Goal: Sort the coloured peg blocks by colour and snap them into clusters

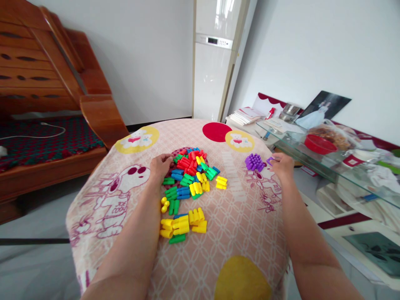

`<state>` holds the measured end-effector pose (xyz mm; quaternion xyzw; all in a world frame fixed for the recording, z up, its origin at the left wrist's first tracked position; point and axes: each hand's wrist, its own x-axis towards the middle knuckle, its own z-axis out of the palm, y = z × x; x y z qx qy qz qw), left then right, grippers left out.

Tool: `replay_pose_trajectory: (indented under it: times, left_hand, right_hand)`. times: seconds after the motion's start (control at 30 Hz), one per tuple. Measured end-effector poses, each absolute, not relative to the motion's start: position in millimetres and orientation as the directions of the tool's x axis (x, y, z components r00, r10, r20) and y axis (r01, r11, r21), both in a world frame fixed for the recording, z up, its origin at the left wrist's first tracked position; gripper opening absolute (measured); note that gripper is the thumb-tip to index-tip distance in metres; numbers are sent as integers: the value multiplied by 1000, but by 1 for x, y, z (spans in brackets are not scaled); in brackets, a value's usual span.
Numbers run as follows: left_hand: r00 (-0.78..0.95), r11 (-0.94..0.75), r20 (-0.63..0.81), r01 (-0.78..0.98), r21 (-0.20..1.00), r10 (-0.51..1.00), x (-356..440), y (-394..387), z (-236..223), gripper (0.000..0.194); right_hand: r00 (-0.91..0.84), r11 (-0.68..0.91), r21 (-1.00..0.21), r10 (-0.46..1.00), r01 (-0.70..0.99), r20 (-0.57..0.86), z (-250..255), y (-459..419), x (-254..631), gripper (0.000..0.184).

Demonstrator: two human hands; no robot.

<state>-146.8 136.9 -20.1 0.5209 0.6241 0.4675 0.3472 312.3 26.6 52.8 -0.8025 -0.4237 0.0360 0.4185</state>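
Observation:
My right hand (283, 164) is at the right side of the table, its fingers closed on a small purple plastic building piece (270, 160). Just left of it sits a tight cluster of purple pieces (254, 162) with rounded knobs. My left hand (160, 167) rests at the left edge of a mixed pile, fingers curled together; what they hold, if anything, is hidden. That pile has red pieces (190, 162), green pieces (187, 179), blue pieces (183, 192) and yellow pieces (196, 189). Nearer to me lies a group of yellow pieces (181, 225).
A patterned pink cloth (243, 233) covers the round table. On the right, a glass-topped stand (290, 146) carries a red bowl (320, 143), papers (246, 115) and bags. A wooden bench (96, 112) is at the left, and a tall white cabinet unit (212, 75) stands behind.

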Motion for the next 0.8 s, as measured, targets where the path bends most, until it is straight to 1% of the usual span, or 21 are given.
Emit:
replay_pose_trajectory:
  times: [0.03,0.1,0.17,0.23,0.33,0.4,0.47,0.67,0.73,0.8]
  left_hand:
    - [-217,22,51,320,947,975,-147,137,-21,32]
    - [-217,23,47,310,951,975,-147,138,-22,31]
    - [-218,24,45,302,953,975,-147,138,-22,31]
    - [-218,26,42,298,954,975,-147,138,-22,32]
    - [-218,30,37,297,954,975,-147,139,-22,31]
    - [-218,29,40,304,952,975,-148,139,-23,31]
    - [-220,29,44,314,949,975,-148,140,-23,31]
    - [-215,20,50,310,950,975,-149,140,-24,30]
    - [-215,22,45,299,954,976,-148,140,-24,30]
    - [-218,26,40,293,956,975,-147,140,-23,31]
  right_hand:
    - [638,-333,-674,723,659,267,52,32,315,42]
    - [607,-388,-577,755,718,248,53,43,321,34]
    - [543,-391,-463,799,796,257,56,52,327,22]
    - [485,-368,-390,834,844,264,58,59,331,15]
    - [387,-323,-262,888,909,248,60,67,331,15]
    - [349,-307,-203,911,930,221,60,71,328,17]
    - [345,-308,-193,916,932,204,60,74,326,22]
    - [403,-345,-274,893,898,198,58,70,328,31]
    - [426,-351,-307,876,885,227,60,67,327,33]
    - [445,-337,-351,845,873,296,65,63,321,32]
